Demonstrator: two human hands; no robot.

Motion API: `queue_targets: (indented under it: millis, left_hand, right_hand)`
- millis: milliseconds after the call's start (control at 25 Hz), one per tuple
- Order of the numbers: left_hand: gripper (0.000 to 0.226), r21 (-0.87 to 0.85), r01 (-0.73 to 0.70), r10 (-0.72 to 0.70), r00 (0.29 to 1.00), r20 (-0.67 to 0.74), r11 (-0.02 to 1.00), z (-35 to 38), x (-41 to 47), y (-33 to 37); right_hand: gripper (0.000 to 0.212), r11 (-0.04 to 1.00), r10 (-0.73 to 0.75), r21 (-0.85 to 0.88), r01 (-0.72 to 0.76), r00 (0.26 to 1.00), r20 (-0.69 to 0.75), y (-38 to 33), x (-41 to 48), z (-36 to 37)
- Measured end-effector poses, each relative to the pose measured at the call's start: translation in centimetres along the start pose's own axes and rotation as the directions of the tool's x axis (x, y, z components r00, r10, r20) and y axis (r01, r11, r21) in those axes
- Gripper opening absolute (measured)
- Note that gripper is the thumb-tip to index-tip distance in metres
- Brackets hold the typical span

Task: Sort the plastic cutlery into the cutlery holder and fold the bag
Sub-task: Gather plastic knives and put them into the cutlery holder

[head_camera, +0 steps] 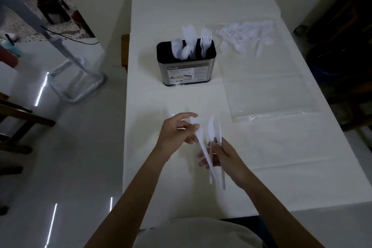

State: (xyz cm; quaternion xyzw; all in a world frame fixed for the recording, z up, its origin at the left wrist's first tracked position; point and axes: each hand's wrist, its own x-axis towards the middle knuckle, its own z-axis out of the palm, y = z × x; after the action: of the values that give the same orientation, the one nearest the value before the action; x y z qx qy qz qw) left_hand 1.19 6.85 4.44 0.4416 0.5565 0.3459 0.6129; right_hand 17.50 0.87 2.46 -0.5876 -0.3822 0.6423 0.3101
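- My right hand [223, 154] is gripping two knives [211, 128], blades pointing away.
- My left hand [175, 132] is seemingly pinching a third knife [201, 141] beside them.
- The cutlery holder [186, 66] is standing well beyond both hands.

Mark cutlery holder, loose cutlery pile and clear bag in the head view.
cutlery holder [186, 73]: head view, front steel wall at the label.
loose cutlery pile [243, 35]: head view, middle of the heap.
clear bag [269, 94]: head view, bare flat middle of the film.
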Motion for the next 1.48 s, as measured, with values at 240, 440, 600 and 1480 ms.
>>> queue_targets:
  millis: [240, 440, 600, 1480]
  left_hand:
    - [0.026, 0.146, -0.119, 0.114, 0.993, 0.038, 0.982, 1.6, 1.2, -0.6]
    - [0.019, 0.185, -0.113, 0.095, 0.990, 0.103, 0.976, 2.3, 2.2, -1.6]
    - [0.015, 0.662, -0.446, 0.284, 0.895, 0.344, 0.603, -0.3, 2.4, -5.2]
    - [0.036, 0.066, -0.058, 0.038, 0.962, 0.271, 0.996, 4.0, 1.8, 2.3]
  right_hand:
    - [0.029, 0.972, 0.028, 0.231, -0.037, 0.999, 0.040, -0.4, -1.8, 1.3]
    - [0.028, 0.986, 0.120, 0.121, -0.116, 0.993, -0.020, 1.0, -1.6, 0.0]
    - [0.035, 0.975, 0.205, 0.118, -0.186, 0.962, -0.178, 3.3, -1.8, -2.4]
    - [0.034, 0.983, 0.010, 0.186, 0.005, 0.997, -0.078, 0.2, -1.2, -2.9]
